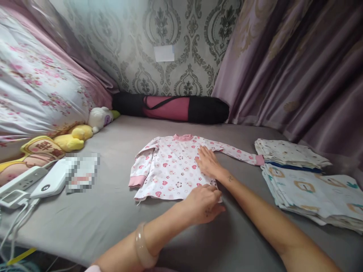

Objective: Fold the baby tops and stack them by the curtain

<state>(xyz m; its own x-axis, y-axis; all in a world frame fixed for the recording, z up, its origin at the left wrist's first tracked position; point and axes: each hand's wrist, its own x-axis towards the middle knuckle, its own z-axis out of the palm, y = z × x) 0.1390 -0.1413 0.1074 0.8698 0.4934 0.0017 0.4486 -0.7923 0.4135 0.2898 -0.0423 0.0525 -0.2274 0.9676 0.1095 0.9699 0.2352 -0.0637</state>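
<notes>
A small long-sleeved shirt (176,166), white with pink hearts and flowers, lies spread on the grey sheet with its pink collar away from me. Its left-side sleeve is folded down over the body's edge, while the right-side one stretches out towards the stacked cloths. My right hand (208,161) rests flat on the shirt's right side, fingers extended. My left hand (204,203), with a pale bangle on its wrist, is closed at the lower right corner of the hem. Its fingertips are partly hidden, but shirt fabric shows at them.
Folded patterned cloths (312,189) are stacked at the right, another pile (292,153) behind them. A power strip (24,181), white power bank (52,179) and cables lie left, near plush toys (69,141). A black and red long bag (170,108) lies along the wall.
</notes>
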